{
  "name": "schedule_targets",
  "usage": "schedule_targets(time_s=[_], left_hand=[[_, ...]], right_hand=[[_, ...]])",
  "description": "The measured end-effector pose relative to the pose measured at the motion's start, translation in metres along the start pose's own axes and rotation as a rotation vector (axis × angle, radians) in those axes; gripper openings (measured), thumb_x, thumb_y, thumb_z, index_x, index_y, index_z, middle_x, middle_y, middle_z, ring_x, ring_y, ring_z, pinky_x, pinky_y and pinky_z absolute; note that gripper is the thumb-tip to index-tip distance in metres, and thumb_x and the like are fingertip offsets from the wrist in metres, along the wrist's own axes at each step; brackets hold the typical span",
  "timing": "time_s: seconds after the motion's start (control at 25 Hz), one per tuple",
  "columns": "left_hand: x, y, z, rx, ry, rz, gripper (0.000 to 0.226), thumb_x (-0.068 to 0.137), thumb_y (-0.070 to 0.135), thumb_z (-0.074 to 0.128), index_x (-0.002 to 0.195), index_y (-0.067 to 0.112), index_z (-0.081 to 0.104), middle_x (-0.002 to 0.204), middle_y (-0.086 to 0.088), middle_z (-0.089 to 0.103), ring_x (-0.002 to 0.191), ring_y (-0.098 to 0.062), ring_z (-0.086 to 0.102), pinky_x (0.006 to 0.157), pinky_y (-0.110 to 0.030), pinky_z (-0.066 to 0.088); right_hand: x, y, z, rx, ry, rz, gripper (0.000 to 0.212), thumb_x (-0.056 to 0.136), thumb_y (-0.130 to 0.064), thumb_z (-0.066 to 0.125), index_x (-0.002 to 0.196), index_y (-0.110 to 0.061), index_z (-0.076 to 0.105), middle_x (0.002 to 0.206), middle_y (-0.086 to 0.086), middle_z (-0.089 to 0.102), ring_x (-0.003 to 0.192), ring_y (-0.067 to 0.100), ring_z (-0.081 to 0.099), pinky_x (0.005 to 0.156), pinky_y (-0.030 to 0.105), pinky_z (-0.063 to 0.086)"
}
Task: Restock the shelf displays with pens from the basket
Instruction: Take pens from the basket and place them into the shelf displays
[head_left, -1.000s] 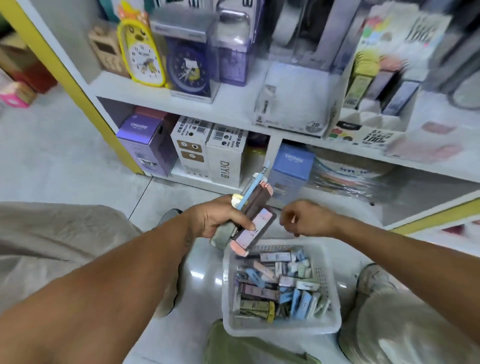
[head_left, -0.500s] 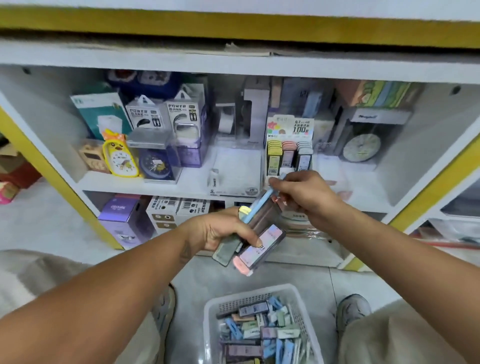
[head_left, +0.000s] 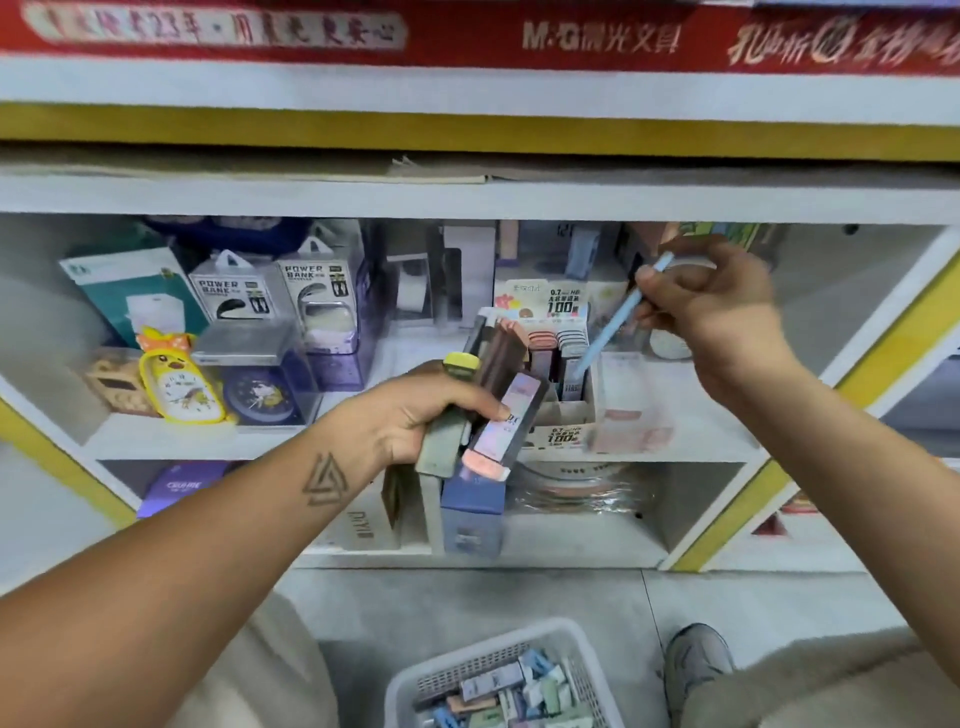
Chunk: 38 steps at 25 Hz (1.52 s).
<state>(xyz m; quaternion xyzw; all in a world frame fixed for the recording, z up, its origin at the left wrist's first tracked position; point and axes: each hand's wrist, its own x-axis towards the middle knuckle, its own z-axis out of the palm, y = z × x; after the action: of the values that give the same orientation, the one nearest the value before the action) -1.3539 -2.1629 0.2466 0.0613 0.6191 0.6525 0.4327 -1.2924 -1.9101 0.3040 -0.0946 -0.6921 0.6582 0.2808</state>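
My left hand (head_left: 415, 415) grips a bundle of flat pastel packs (head_left: 491, 410) in front of the middle shelf. My right hand (head_left: 711, 306) pinches a slim light-blue pen (head_left: 613, 325) by its upper part; its lower tip points down into the right side of a cardboard display box (head_left: 563, 434) marked 0.7 and 100, which holds upright pastel packs. The white plastic basket (head_left: 410, 680) sits on the floor at the bottom, with several pastel packs in it.
On the shelf to the left stand a yellow chick clock (head_left: 179, 384), a dark blue clock (head_left: 260, 392) and power bank boxes (head_left: 234, 288). Purple and white boxes fill the lower shelf. My knees and a grey shoe (head_left: 696, 657) flank the basket.
My view has tilted up from the basket to the shelf. My right hand pulled the blue pen out of the bundle and carried it up and right to the display box.
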Motion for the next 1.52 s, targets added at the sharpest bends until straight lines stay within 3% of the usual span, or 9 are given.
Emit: schedule_targets(time_s=[0.12, 0.24, 0.4, 0.56, 0.76, 0.92, 1.24, 1.4, 1.52], left_hand=[[0.003, 0.02, -0.002, -0.055, 0.077, 0.09, 0.022, 0.059, -0.007, 0.074, 0.076, 0.006, 0.079, 0.084, -0.017, 0.075, 0.071, -0.031, 0.072, 0.084, -0.058, 0.052], [0.006, 0.028, -0.005, -0.109, 0.132, 0.121, 0.023, 0.058, -0.005, 0.073, 0.079, 0.004, 0.077, 0.084, -0.017, 0.074, 0.069, -0.03, 0.071, 0.075, -0.049, 0.058], [0.008, 0.037, -0.005, -0.124, 0.186, 0.075, 0.026, 0.059, -0.001, 0.072, 0.085, 0.005, 0.07, 0.073, -0.013, 0.072, 0.057, -0.027, 0.07, 0.047, -0.036, 0.056], [0.01, 0.04, -0.003, -0.128, 0.187, 0.076, 0.027, 0.06, 0.001, 0.072, 0.086, 0.006, 0.071, 0.07, -0.012, 0.071, 0.054, -0.027, 0.069, 0.044, -0.033, 0.054], [0.024, 0.037, 0.013, -0.106, 0.156, 0.119, 0.023, 0.057, 0.0, 0.074, 0.078, 0.007, 0.077, 0.077, -0.014, 0.074, 0.063, -0.029, 0.071, 0.063, -0.046, 0.059], [0.038, 0.039, 0.026, -0.074, 0.147, 0.142, 0.035, 0.053, -0.004, 0.079, 0.087, 0.005, 0.078, 0.093, -0.021, 0.074, 0.077, -0.035, 0.071, 0.085, -0.063, 0.051], [0.047, 0.035, 0.03, -0.051, 0.12, 0.137, 0.032, 0.055, 0.002, 0.08, 0.086, 0.009, 0.079, 0.091, -0.019, 0.075, 0.076, -0.035, 0.072, 0.089, -0.069, 0.046], [0.044, 0.03, 0.027, -0.058, 0.11, 0.14, 0.032, 0.056, -0.001, 0.08, 0.086, 0.009, 0.079, 0.09, -0.019, 0.075, 0.075, -0.034, 0.073, 0.089, -0.068, 0.046], [0.042, 0.029, 0.024, -0.065, 0.101, 0.149, 0.034, 0.053, -0.003, 0.081, 0.086, 0.007, 0.079, 0.089, -0.02, 0.075, 0.073, -0.034, 0.073, 0.081, -0.063, 0.052]], right_hand=[[0.008, 0.003, 0.003, -0.194, -0.076, -0.082, 0.018, 0.093, -0.002, 0.066, 0.102, -0.011, 0.054, 0.07, 0.015, 0.071, 0.055, 0.024, 0.068, 0.055, 0.03, 0.058], [0.013, 0.012, 0.002, -0.261, -0.098, -0.128, 0.018, 0.095, -0.004, 0.064, 0.093, -0.02, 0.054, 0.079, 0.025, 0.069, 0.057, 0.027, 0.068, 0.056, 0.032, 0.06], [0.025, 0.019, -0.004, -0.305, -0.088, -0.159, 0.011, 0.094, -0.005, 0.065, 0.093, -0.014, 0.059, 0.075, 0.023, 0.069, 0.051, 0.023, 0.063, 0.054, 0.033, 0.057], [0.039, 0.021, -0.011, -0.418, -0.043, -0.27, 0.002, 0.092, -0.013, 0.065, 0.093, -0.011, 0.065, 0.066, 0.007, 0.069, 0.05, 0.019, 0.065, 0.055, 0.035, 0.057], [0.042, 0.042, -0.022, -0.751, -0.059, -0.414, 0.007, 0.094, -0.024, 0.065, 0.097, -0.019, 0.063, 0.072, -0.003, 0.072, 0.069, 0.015, 0.072, 0.066, 0.033, 0.058], [0.046, 0.067, -0.023, -0.779, -0.12, -0.375, 0.006, 0.095, -0.021, 0.065, 0.097, -0.016, 0.063, 0.081, -0.001, 0.074, 0.076, 0.009, 0.072, 0.073, 0.038, 0.059], [0.048, 0.083, -0.014, -0.709, -0.23, -0.366, 0.004, 0.095, -0.009, 0.062, 0.093, -0.011, 0.062, 0.075, -0.001, 0.07, 0.069, 0.008, 0.07, 0.065, 0.036, 0.058], [0.044, 0.084, -0.009, -0.984, -0.302, -0.603, 0.019, 0.099, -0.006, 0.053, 0.111, -0.002, 0.067, 0.077, 0.015, 0.069, 0.067, 0.033, 0.065, 0.061, 0.044, 0.054], [0.035, 0.077, -0.011, -1.084, -0.32, -0.5, 0.04, 0.103, -0.019, 0.048, 0.141, -0.008, 0.048, 0.076, 0.014, 0.068, 0.067, 0.034, 0.062, 0.063, 0.043, 0.05]])
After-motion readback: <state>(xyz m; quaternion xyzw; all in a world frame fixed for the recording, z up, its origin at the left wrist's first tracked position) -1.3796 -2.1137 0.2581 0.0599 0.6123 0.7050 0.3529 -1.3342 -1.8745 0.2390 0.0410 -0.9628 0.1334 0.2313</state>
